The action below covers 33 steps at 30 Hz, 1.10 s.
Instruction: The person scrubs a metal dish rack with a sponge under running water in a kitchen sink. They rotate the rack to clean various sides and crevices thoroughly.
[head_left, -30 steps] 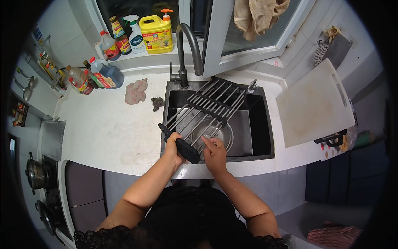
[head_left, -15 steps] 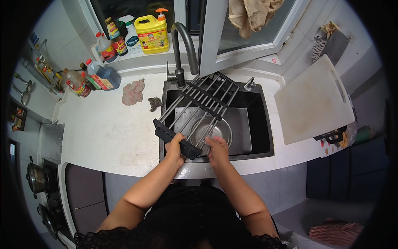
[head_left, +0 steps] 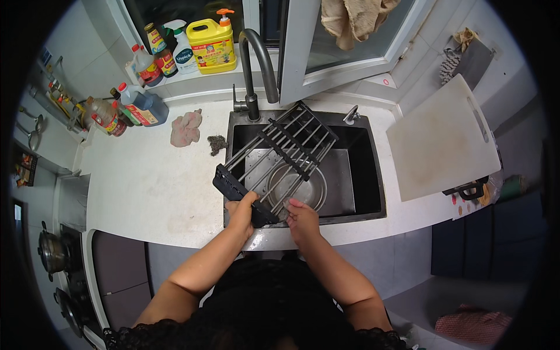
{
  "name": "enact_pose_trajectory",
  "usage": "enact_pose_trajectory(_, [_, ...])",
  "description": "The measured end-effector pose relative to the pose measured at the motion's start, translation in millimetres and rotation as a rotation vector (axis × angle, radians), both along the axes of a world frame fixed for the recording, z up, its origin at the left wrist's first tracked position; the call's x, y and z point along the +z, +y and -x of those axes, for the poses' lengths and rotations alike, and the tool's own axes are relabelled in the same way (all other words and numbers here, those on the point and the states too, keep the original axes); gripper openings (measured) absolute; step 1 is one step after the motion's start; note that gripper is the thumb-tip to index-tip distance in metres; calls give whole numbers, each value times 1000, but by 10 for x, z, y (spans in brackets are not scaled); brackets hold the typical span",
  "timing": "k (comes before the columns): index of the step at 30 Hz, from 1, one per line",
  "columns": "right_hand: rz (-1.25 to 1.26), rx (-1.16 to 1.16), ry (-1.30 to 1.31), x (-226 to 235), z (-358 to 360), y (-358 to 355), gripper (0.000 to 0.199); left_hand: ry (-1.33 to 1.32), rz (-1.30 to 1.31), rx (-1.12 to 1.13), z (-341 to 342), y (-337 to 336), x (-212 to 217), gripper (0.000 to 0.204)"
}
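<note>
An extendable dish rack [head_left: 280,140] with metal rods and black plastic ends lies slanted over the dark sink [head_left: 367,169]. My left hand [head_left: 242,213] is closed around its near black end piece, thumb on top. Beside it, my right hand [head_left: 303,220] pinches a small grey scrubbing wad [head_left: 284,213] against the near ends of the rods; the fingers partly hide it. Below the rack, a round metal basin [head_left: 312,185] stands in the sink.
Behind the sink rises a faucet [head_left: 251,70]. On the counter left of it lie a dark steel-wool scrubber [head_left: 217,144] and a pinkish cloth [head_left: 186,128]. Several bottles [head_left: 143,105] stand farther left. A cutting board [head_left: 443,143] leans at the right.
The rack's near end has shifted slightly left and turned a little. My right hand has slid down and left along the rods with the grey wad, closer to my left hand.
</note>
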State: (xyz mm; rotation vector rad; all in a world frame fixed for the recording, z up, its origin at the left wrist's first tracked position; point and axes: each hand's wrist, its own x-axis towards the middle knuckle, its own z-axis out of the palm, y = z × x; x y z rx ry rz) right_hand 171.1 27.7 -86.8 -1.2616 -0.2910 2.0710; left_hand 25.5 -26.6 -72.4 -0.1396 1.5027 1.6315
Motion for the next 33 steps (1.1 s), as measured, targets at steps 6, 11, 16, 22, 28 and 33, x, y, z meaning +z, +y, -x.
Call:
enact_pose_trajectory(6, [-186,52,-115,79,-43,-104,23,-295,-62,-53,107,31,-28,44])
enact_pose_trajectory(11, [-90,104,-89,119,-18,82,35,-389,47,-225,167,59,-140,53])
enact_pose_trajectory(16, [-100,-140,-243,-59,77,591,37,-55,116,-76,-150,7,57,48])
enact_pose_trajectory(22, [57,12,-124,-396,108,154,17,217,-47,-6,-120,-73,42,63])
enact_pose_trajectory(28, [95,-100,-133,-202,-15,376,15,190,39,-55,-92,-90,108,49])
enact_pose_trajectory(33, [96,-50,122,-130,82,373,29,-340,20,-142,87,-18,-27,41])
